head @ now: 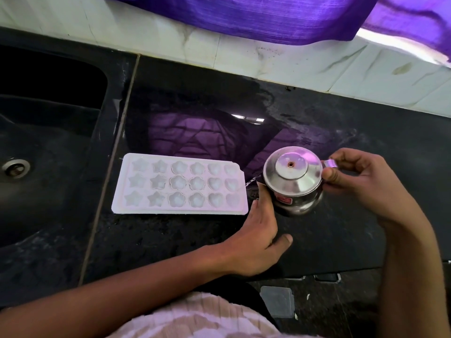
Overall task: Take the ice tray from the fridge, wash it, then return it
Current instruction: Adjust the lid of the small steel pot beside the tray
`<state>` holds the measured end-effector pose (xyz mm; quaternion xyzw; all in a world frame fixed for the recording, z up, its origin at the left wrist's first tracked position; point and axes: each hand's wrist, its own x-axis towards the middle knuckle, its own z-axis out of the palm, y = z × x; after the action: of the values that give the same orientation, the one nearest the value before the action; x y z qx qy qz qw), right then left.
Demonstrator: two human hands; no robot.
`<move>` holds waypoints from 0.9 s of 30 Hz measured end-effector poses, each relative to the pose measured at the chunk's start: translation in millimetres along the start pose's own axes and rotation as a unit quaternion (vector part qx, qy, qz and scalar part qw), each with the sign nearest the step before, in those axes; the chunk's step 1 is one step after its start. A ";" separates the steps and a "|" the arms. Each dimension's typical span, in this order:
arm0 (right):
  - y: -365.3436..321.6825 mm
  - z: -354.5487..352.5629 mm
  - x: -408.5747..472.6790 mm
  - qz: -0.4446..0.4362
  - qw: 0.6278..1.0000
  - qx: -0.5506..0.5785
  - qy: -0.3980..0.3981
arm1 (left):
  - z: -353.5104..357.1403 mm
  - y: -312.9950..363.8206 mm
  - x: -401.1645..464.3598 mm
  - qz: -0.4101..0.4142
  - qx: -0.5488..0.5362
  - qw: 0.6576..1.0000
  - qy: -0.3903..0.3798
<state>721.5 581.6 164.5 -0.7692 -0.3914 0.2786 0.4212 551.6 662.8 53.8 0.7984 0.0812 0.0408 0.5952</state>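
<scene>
The white plastic ice tray with star, flower and heart cups (180, 184) lies flat on the black stone bench (170, 240), near the sink (48, 132). Your left hand (258, 230) steadies the small shiny steel pot (294, 184), fingers straight; your right hand (353, 176) pinches its handle. The tray looks light, bendy, maybe slippery. Hold its long edges.

Black counter (317, 240) — ice tray (179, 184), steel pot (294, 185)
</scene>
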 end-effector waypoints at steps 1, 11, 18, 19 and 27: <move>0.0 0.1 1.9 0.004 1.000 0.010 0.004 | -1.1 1.2 0.1 0.007 -0.003 1.000 0.013; -15.0 27.5 28.7 0.010 0.999 -0.017 0.045 | -16.2 -2.2 14.0 -0.002 -0.099 0.988 0.123; -23.0 40.3 47.4 0.010 0.995 -0.088 0.047 | -25.3 -11.3 21.5 -0.018 -0.148 0.979 0.142; -23.4 40.5 48.9 0.010 0.994 -0.098 0.048 | -25.6 -12.5 22.0 -0.019 -0.152 0.978 0.141; -25.0 40.8 54.7 0.015 0.987 -0.148 0.056 | -27.8 -13.9 22.6 -0.015 -0.184 0.973 0.138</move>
<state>710.8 653.4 160.8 -0.8434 -0.3928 0.1798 0.3196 568.2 696.9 47.8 0.6606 0.1658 0.1560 0.7154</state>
